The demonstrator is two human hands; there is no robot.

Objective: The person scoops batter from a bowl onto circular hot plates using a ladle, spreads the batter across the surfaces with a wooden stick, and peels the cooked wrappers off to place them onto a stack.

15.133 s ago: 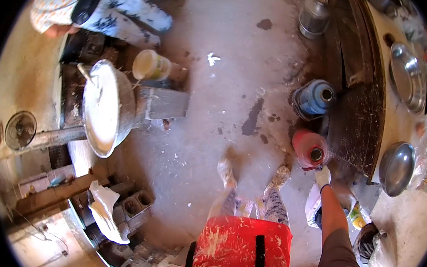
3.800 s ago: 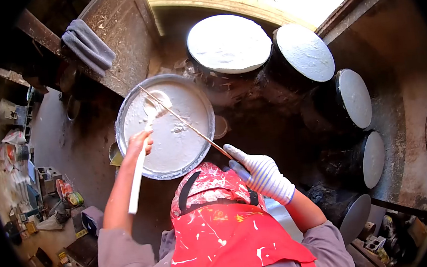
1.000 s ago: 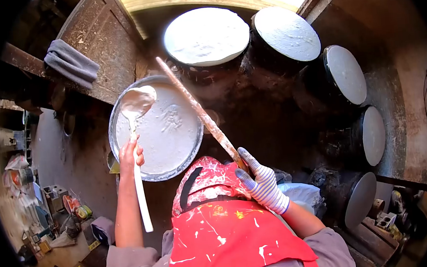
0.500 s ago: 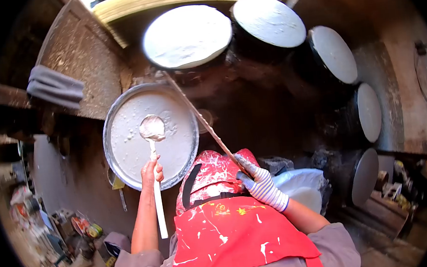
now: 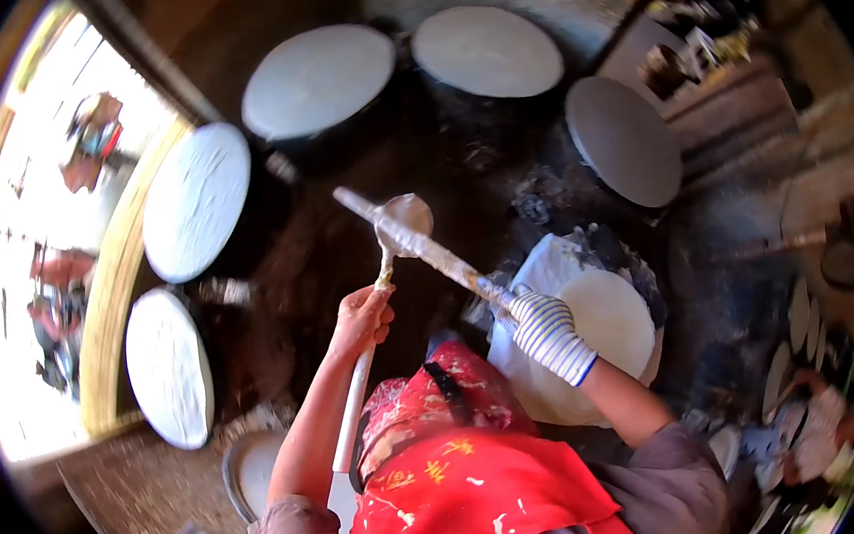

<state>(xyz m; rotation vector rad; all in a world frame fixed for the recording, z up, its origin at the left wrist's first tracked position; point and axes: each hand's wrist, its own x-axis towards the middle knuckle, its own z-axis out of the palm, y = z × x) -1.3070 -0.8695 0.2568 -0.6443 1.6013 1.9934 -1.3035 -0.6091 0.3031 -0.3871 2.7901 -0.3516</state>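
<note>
My bare left hand (image 5: pixel 363 317) is closed round the white handle of a ladle (image 5: pixel 351 413), its bowl pointing away from me. A striped glove covers my right hand (image 5: pixel 553 337), which grips a long, flat stick (image 5: pixel 452 265) smeared with white. Over the middle of the floor, the stick crosses above the ladle's bowl; whether they touch I cannot tell. Beneath my right hand lies a pale round sheet or stack (image 5: pixel 612 323) on whitish plastic. My red apron (image 5: pixel 485 493) is splashed with white.
Several round griddles with pale tops (image 5: pixel 317 83) ring me, a greyer one (image 5: pixel 625 141) at the right. Part of a batter tub (image 5: pixel 239 488) shows at lower left. A bright opening with a wooden sill (image 5: pixel 137 280) is at left. Another person (image 5: pixel 811 427) is at lower right.
My view has swung right, away from the batter tub towards the griddles and the pale sheet. The ladle has left the tub, and the stick now crosses its bowl.
</note>
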